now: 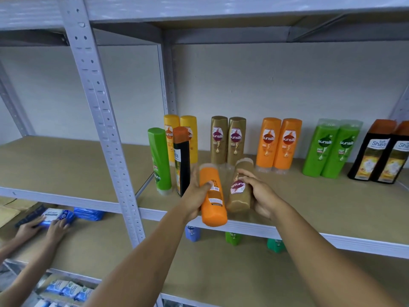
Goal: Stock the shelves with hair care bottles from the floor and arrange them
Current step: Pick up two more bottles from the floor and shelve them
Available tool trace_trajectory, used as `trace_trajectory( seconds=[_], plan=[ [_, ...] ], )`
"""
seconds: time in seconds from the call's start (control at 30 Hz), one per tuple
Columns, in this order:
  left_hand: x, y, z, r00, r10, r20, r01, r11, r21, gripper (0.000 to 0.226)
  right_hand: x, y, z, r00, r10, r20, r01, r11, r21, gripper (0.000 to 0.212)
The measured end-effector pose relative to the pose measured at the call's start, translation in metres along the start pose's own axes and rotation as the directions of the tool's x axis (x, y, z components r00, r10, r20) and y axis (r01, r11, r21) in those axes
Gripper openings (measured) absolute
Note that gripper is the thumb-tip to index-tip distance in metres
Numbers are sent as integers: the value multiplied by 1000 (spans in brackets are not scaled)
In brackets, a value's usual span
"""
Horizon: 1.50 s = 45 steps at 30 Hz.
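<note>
Head view: an orange plastic Sunsilk bottle (213, 196) is gripped in the left hand (194, 201), fingers curled round its body, cap end toward the camera, tilted over the shelf's front rail (287, 232). A gold-brown plastic Sunsilk bottle (240, 187) is held in the right hand (262, 196), fingers wrapped round it, label upside down, so "sunsilk" reads inverted.

Risks, judged:
- both bottles are held together just above the edge; a slip would send one off the shelf.
- the loose green bottle (159, 160) and black orange-capped bottle (182, 161) stand just left; a knock could topple them.

Legible: "sunsilk" on the yellow pair (180, 138), gold pair (228, 140), orange pair (277, 145) and green pair (332, 148); "Shayla", partly read, on the black pair (380, 151). Smaller print cannot be read.
</note>
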<state>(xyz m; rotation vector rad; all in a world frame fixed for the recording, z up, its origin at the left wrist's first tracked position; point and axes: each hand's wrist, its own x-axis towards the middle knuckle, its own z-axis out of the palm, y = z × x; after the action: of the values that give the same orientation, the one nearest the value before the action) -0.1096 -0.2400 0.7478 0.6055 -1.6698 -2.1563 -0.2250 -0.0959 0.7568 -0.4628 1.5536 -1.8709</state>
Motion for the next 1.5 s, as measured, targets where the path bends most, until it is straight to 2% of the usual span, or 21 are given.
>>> trace_trajectory(
  seconds=[0.1,0.17,0.27,0.4,0.5,0.57,0.7,0.83,0.93,1.03,1.1,1.17,1.27,1.37,1.5],
  plan=[
    [-4,-5,-2,997,-70,44,71,997,-13,32,-2,1,-11,1000,3,26,-7,991,130,50],
    [-5,-6,-3,986,-135,94,149,977,-154,39,-7,-2,-22,997,18,72,-30,985,172,70],
    [-5,-7,-9,970,-167,177,212,938,-275,66,-11,-5,-37,996,18,86,-24,998,61,89],
    [-8,-11,-9,970,-160,185,204,946,-253,82,-9,0,-42,991,-134,-9,133,989,-66,82],
    [-13,-17,-2,971,-119,210,173,950,-261,81,-8,6,-40,956,-287,-59,275,949,-153,76],
    [-13,-23,3,970,-88,226,145,958,-248,80,-10,7,-36,935,-342,-89,313,919,-238,71],
    [-13,-32,17,972,2,234,31,990,-136,78,-9,12,-23,908,-402,-113,358,888,-288,58],
    [-13,-46,30,960,91,263,-135,979,153,83,-9,22,-13,872,-465,-153,387,847,-365,49],
    [-14,-48,36,944,245,221,-323,828,459,67,-8,25,-9,843,-498,-204,385,823,-416,42],
    [-10,-48,39,944,289,160,-319,667,673,60,-6,18,-5,797,-532,-287,364,801,-475,37],
    [-8,-51,37,892,394,222,-431,596,678,63,-4,11,-4,766,-557,-322,368,789,-492,29],
    [-9,-50,36,862,448,236,-480,573,665,64,0,4,-4,734,-587,-341,377,770,-514,23],
    [-4,-45,32,854,498,154,-471,610,638,56,5,-2,-10,679,-650,-342,401,718,-568,24],
    [1,-30,28,878,479,5,-391,709,586,43,4,-8,-17,681,-653,-330,413,716,-563,24],
    [0,-4,30,857,511,-67,-384,720,578,43,2,-13,-21,706,-629,-326,425,744,-516,29]
  ],
)
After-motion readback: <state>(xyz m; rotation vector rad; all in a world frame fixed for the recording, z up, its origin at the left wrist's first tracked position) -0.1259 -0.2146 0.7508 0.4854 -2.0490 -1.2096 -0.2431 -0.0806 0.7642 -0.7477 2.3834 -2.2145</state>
